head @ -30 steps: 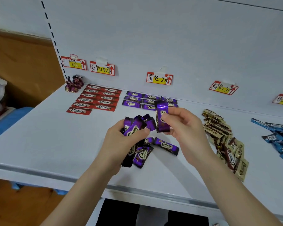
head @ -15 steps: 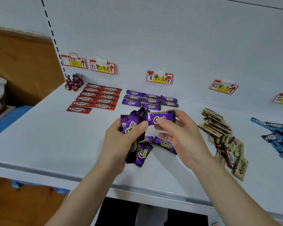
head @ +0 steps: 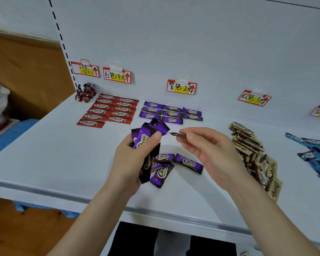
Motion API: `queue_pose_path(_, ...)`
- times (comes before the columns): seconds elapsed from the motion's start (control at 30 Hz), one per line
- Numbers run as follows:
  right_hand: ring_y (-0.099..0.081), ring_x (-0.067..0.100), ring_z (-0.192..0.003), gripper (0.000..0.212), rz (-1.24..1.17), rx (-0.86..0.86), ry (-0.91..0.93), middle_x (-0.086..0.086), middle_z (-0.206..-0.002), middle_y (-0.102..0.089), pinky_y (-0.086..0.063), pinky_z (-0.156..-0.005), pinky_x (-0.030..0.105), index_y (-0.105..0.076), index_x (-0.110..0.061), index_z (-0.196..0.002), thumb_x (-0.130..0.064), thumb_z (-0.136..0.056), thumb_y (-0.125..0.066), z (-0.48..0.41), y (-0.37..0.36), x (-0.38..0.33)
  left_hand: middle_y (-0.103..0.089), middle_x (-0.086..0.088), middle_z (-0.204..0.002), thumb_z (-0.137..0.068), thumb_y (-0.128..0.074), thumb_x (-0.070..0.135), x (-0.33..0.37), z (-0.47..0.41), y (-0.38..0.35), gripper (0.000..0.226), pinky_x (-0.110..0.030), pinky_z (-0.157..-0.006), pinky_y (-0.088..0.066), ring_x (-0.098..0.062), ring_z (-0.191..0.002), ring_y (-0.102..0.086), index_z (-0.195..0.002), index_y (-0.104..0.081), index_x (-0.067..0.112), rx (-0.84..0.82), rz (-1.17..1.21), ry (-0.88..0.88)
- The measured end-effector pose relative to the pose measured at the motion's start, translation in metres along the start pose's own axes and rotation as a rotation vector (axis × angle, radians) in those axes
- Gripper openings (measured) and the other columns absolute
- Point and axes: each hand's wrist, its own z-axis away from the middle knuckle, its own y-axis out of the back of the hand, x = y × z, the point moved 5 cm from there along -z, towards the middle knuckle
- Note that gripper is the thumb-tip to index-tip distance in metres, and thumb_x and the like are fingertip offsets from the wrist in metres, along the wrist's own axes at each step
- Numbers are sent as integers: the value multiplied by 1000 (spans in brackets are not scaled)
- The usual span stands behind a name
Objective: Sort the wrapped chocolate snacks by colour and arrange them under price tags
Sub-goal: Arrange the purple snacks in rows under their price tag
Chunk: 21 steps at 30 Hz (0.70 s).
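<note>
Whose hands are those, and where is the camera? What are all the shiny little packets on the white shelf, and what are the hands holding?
They are a person's two bare hands; there is no machine here. The camera sits on the person's head and looks down, so you see what they see. On the white shelf lie chocolate bars: red rows, purple rows under a price tag, a brown pile and a blue pile to the right, and some loose purple bars near the hands. The left hand grips a bunch of purple bars. The right hand pinches one thin bar, seen edge-on, so its colour is hard to tell.
</note>
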Motion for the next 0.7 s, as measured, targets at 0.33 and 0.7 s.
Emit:
queue_pose_path(0.33, -67, 13, -81, 34, 358, -20, 204, -7, -89, -71, -56, -76, 27, -66, -34, -91, -2, -79, -68, 7, -1, -3, -67, 2, -60, -78, -70, 10, 1, 4, -10, 8, -15, -38, -42, -6, -42, -58, -84, -64, 12, -38, 62, 26)
queue_pose_path(0.7, -58, 21, -95, 27, 946, 157, 62, 8, -109, -64, -43, -87, 27, -62, -9, -113, -10, -86, -62, -56, 73, 24, -61, 2, -56, -77, -71, 11, -8, -5, 1, 14, -15, -37, -41, -7, -41, -56, -77, -58, 13, 43, 35, 63)
